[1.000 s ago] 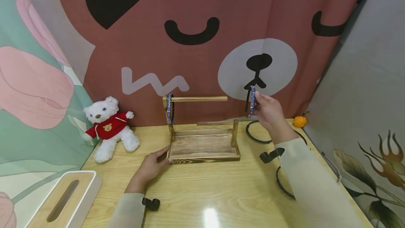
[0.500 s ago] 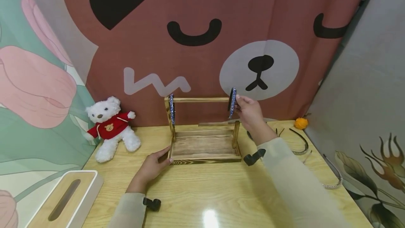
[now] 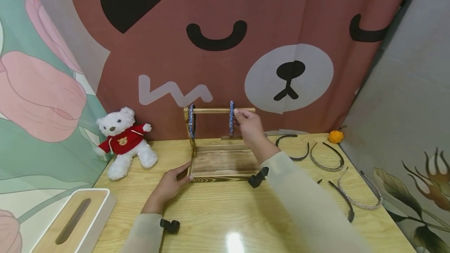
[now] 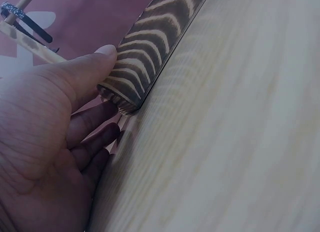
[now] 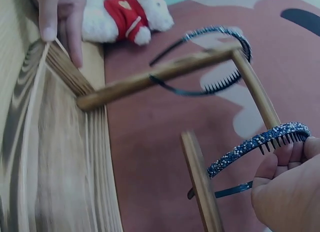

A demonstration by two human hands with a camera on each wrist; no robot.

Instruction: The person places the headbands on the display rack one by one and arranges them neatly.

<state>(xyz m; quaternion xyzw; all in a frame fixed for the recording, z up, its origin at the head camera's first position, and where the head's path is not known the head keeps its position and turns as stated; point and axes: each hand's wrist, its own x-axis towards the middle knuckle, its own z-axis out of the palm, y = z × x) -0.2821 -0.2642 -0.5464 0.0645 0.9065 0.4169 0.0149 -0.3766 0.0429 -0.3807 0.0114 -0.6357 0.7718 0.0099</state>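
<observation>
My right hand (image 3: 251, 130) pinches a blue glittery headband (image 3: 231, 118) between thumb and fingers. It is around the upper rod (image 3: 211, 111) of a wooden rack, right of the rod's middle. A second glittery headband (image 3: 191, 122) hangs at the rod's left end, beside the upright post. In the right wrist view, comb teeth line the inside of the held headband (image 5: 260, 144). My left hand (image 3: 170, 184) holds the left front corner of the rack's base (image 3: 225, 161). The left wrist view shows its thumb on the dark-grained front board (image 4: 145, 47), fingers behind the end.
Several dark and beaded headbands, one a beaded headband (image 3: 362, 206), lie on the table's right side. An orange fluffy ball (image 3: 335, 136) is at the back right. A white teddy bear (image 3: 126, 143) in red sits left; a wood-topped box (image 3: 102, 210) stands front left.
My right hand has carried the glittery headband leftward from right of the rack, past the rod's free end and along the rod. My left hand stays at the base corner.
</observation>
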